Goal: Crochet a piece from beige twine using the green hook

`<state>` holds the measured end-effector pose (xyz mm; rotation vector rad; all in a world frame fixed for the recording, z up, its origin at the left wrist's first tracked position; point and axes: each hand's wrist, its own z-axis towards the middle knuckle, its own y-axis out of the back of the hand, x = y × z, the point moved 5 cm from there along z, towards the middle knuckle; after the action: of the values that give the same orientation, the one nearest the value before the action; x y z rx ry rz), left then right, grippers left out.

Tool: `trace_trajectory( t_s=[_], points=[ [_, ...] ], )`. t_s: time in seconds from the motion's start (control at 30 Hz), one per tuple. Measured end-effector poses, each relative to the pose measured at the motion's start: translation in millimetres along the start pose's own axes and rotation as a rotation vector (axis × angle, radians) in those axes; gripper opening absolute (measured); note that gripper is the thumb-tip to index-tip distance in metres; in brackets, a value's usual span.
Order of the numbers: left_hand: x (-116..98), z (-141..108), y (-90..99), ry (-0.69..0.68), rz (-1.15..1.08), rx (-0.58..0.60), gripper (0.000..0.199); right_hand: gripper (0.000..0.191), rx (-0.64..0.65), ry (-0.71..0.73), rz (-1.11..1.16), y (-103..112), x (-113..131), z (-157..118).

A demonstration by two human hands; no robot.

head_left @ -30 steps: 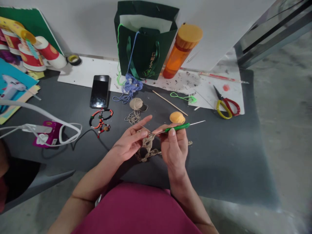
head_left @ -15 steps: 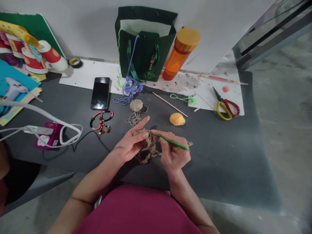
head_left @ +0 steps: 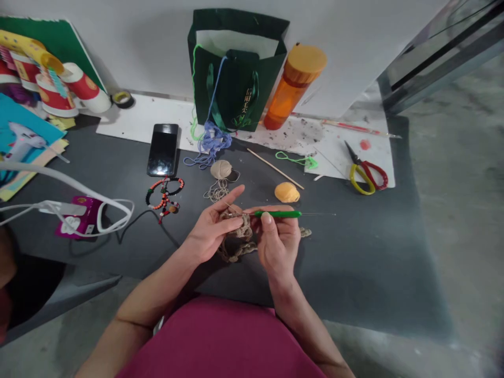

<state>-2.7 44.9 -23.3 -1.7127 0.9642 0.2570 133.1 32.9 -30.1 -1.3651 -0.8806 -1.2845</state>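
My left hand [head_left: 210, 231] pinches a brown crocheted piece [head_left: 244, 227] between thumb and fingers, with the index finger raised and yarn near it. In my right hand [head_left: 277, 241] is a crochet hook with a green handle [head_left: 289, 214], lying nearly level; its left end meets the piece, and a thin metal end points right. Part of the brown work hangs below and between my hands and shows again right of my right hand. Just beyond my left hand sits a beige yarn ball [head_left: 221, 169] with loose strands. A yellow yarn ball [head_left: 287, 192] lies beyond my right hand.
Behind stand a green paper bag [head_left: 232, 79] and an orange bottle [head_left: 289, 92]. Scissors [head_left: 364, 170] lie at the right, a wooden stick [head_left: 275, 168] in the middle. Leftward are a phone [head_left: 163, 149], beaded bracelets [head_left: 163, 197], cables and a purple box [head_left: 81, 218].
The green hook has turned from slanting down to the right to nearly level. My right hand has rolled, its thumb now on top of the handle. My left hand has barely shifted.
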Motion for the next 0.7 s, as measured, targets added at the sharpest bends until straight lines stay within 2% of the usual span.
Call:
trace_trajectory(
  t_s=[0.1,0.23,0.33,0.4,0.53,0.63,0.7],
  points=[
    [0.8,1.1,2.2,-0.031,0.030,-0.039,0.061,0.006,0.036,0.159,-0.090,-2.4,11.7,1.2],
    [0.6,1.3,2.0,-0.069,0.016,-0.073,0.056,0.026,0.096,0.480,-0.265,-9.6,28.0,-1.9],
    [1.4,0.7,-1.8,-0.010,-0.016,-0.028,0.052,0.032,0.056,0.564,-0.281,-10.8,30.9,-6.4],
    [2.7,0.1,-3.8,0.057,-0.042,0.011,0.053,0.026,0.006,0.512,-0.220,-10.1,27.8,-7.8],
    [5.0,-0.6,-2.6,0.149,-0.070,0.049,0.058,0.006,-0.063,0.250,-0.021,-8.4,10.8,-8.5],
    [5.7,-0.7,-0.2,0.163,-0.051,0.070,0.061,0.005,-0.083,0.097,0.038,-4.9,-0.3,-11.0],
    [5.8,-0.7,1.1,0.159,-0.035,0.087,0.062,0.006,-0.116,0.077,-0.010,0.0,-1.4,-12.7]
  ],
)
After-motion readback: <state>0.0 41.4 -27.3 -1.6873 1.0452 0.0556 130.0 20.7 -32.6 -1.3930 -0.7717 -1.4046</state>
